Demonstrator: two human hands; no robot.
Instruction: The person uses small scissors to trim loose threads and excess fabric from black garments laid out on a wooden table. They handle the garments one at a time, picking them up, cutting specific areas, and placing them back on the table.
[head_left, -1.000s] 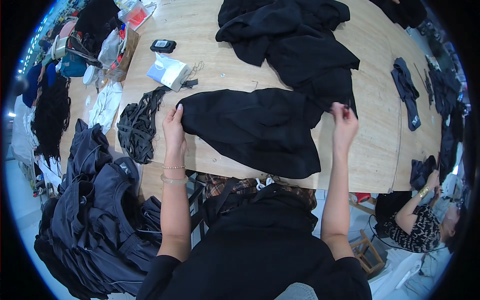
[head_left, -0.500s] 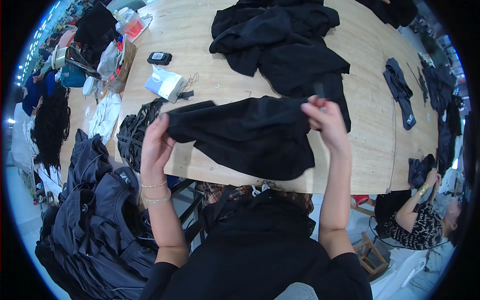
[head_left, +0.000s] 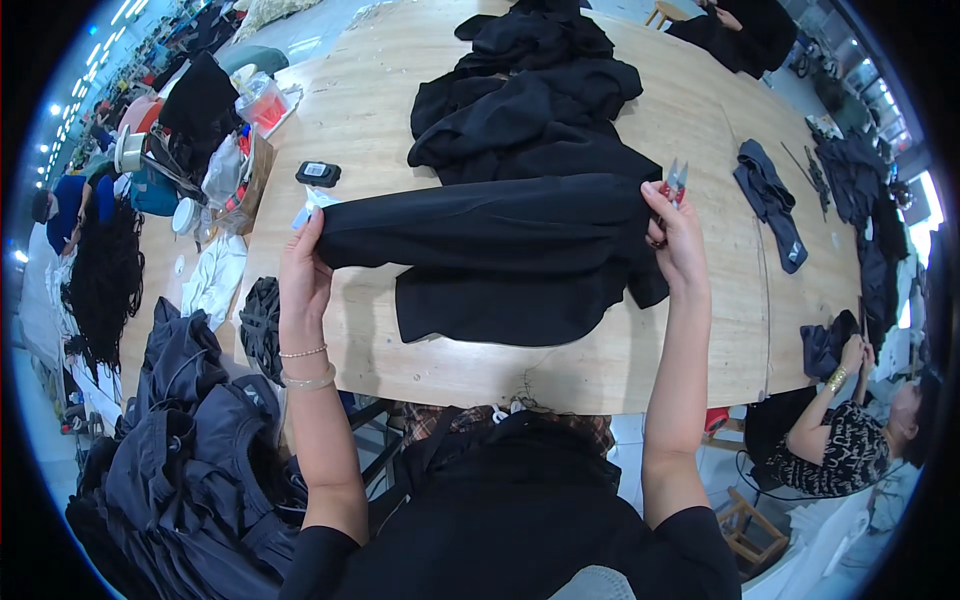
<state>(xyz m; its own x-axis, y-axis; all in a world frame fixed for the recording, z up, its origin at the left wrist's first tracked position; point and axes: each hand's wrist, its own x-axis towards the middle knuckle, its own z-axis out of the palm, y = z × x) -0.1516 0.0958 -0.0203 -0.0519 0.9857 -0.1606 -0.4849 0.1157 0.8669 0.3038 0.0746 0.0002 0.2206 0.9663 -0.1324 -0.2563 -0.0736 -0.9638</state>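
Black garment held taut above the table, apparently mid-handling; its ends are pinched by the left hand and the right hand, red-handled snips also being gripped in the latter. No finished part is distinguishable; whether the black cloth heaped beyond has been handled cannot be told

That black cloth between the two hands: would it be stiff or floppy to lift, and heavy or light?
The black cloth is probably floppy, since it falls in soft folds below its stretched upper edge. It is likely fairly light: the left hand and right hand seem merely to pinch it near its two ends.
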